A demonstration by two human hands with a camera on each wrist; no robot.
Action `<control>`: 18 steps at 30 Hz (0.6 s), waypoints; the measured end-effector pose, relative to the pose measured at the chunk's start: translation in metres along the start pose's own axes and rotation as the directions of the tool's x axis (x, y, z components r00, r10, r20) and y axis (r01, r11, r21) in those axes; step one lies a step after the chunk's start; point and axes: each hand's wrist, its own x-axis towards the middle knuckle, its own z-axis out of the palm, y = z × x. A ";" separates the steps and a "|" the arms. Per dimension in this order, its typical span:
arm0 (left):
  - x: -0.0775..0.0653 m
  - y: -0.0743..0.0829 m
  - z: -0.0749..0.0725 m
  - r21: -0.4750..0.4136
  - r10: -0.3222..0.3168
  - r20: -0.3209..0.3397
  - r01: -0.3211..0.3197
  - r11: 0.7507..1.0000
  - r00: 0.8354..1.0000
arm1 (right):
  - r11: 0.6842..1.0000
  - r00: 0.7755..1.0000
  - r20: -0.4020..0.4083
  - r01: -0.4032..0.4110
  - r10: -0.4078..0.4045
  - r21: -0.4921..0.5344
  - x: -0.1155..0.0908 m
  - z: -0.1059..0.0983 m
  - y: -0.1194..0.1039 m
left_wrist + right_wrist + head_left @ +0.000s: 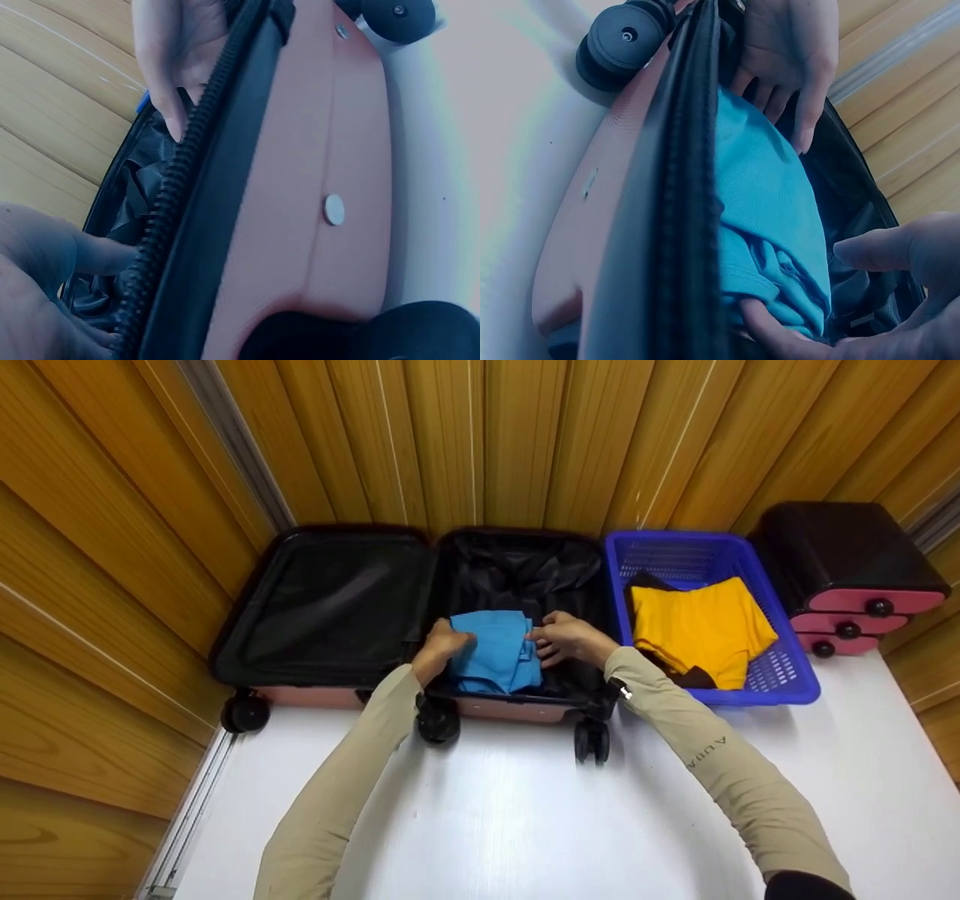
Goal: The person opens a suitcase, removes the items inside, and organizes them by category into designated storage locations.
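Note:
A folded light-blue garment (491, 649) lies inside the right half of an open suitcase (480, 709), close to its near wall. At the garment's left edge is my left hand (444, 645), its thumb reaching over the cloth. My right hand (568, 639) is at the opposite edge. The right wrist view shows the right thumb standing apart from the cloth (772, 187), while a finger touches the folded layers low down. The fingers of the left hand (787, 60) look fairly straight there. From the left wrist camera, the suitcase wall hides the garment.
The suitcase's other half (330, 607) lies open at left, with a dark lining. To the right, a blue basket (802, 690) holds a yellow garment (697, 626) and dark cloth. Beyond it stands a black-and-pink drawer unit (855, 555). Wood-patterned panels (517, 442) rise behind the white surface (495, 810).

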 end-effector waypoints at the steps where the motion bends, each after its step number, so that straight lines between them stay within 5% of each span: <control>1: 0.001 0.000 0.000 0.008 -0.002 0.006 0.002 1.000 1.000 | 1.000 1.000 -0.003 0.002 -0.002 -0.007 0.000 0.001 0.000; 11: 0.000 -0.001 0.007 -0.026 0.012 -0.010 -0.013 1.000 1.000 | 0.991 0.999 -0.017 -0.039 0.037 -0.126 0.009 0.001 0.005; 18: -0.005 0.002 0.004 -0.114 0.017 -0.015 -0.019 0.993 1.000 | 0.998 0.995 -0.091 -0.051 0.046 -0.048 0.007 -0.007 0.004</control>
